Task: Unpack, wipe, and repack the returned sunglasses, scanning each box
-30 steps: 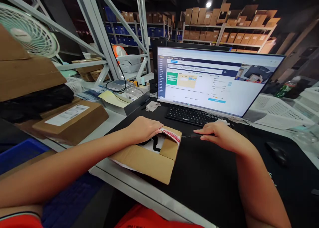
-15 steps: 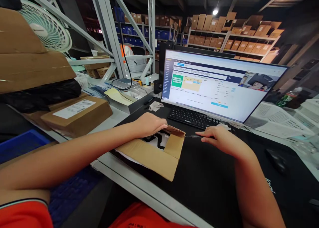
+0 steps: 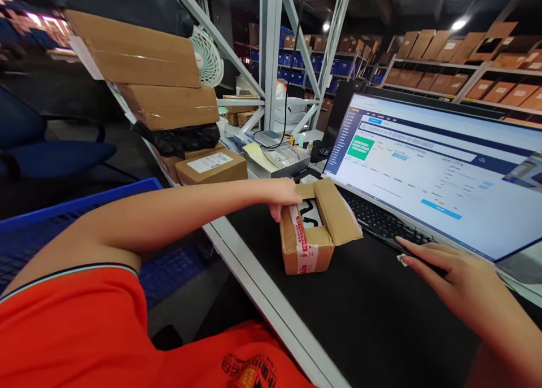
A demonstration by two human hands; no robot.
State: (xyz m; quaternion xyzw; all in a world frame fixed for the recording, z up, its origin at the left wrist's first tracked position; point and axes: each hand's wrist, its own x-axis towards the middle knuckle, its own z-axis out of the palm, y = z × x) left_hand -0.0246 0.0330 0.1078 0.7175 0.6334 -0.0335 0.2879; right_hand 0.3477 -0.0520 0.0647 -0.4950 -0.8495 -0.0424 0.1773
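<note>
A small cardboard box (image 3: 308, 245) stands open on the black mat (image 3: 381, 314), with a strip of red and white tape down its front. Inside it lies a white item with black marking (image 3: 307, 212). My left hand (image 3: 283, 194) is closed on the box's far left rim, beside a raised flap. My right hand (image 3: 455, 275) lies apart from the box to the right, fingers stretched flat on the mat just in front of the keyboard (image 3: 379, 221). A small white scrap (image 3: 401, 257) sits at its fingertips.
A wide monitor (image 3: 444, 173) stands behind the keyboard. Stacked cardboard parcels (image 3: 165, 88) and a labelled parcel (image 3: 212, 166) fill the left of the table, with a grey tray of papers (image 3: 279, 159) behind. A blue crate (image 3: 84, 207) is at my left. Shelves of boxes line the back.
My view has swung left. The box now sits turned with its taped end toward me, flaps open. My right hand has left the box's edge and rests by the keyboard.
</note>
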